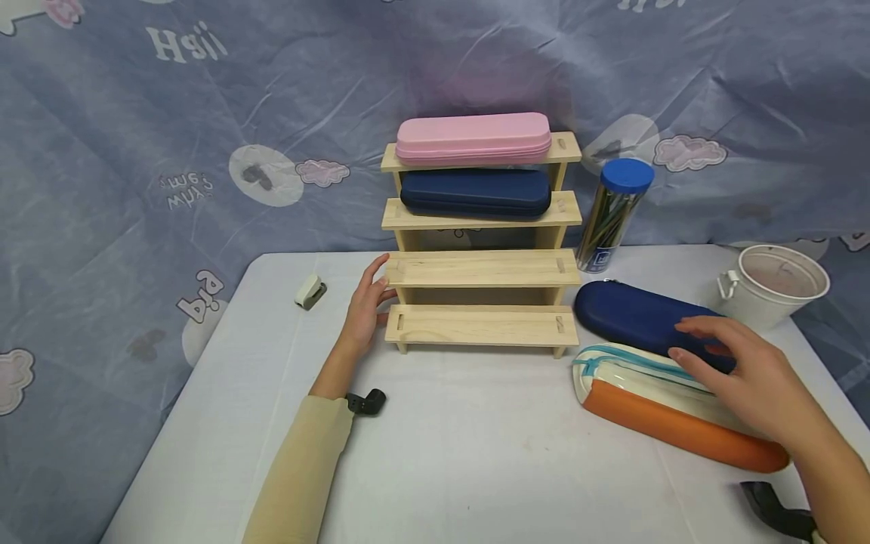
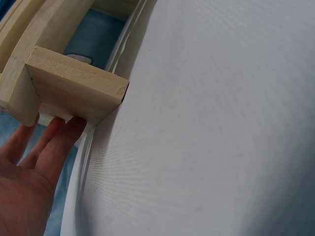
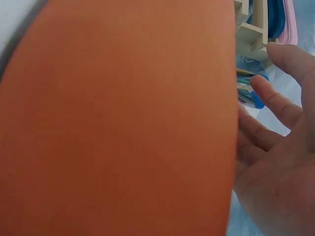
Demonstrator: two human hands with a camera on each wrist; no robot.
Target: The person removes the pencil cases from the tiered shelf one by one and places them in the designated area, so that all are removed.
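reaching for the navy case (image 1: pixel 632 313), right of frame, is judged the step: right hand (image 1: pixel 757 378) loose-fingered, nothing gripped. wooden rack (image 1: pixel 482 270), centre, touched by left hand (image 1: pixel 363 313), fingers extended. next, closing on the case seems needed.

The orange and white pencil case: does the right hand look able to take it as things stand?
Probably yes: the right hand, seemingly empty, is over the orange and white pencil case, whose near side is free; only the blue case lies close, along its far side.
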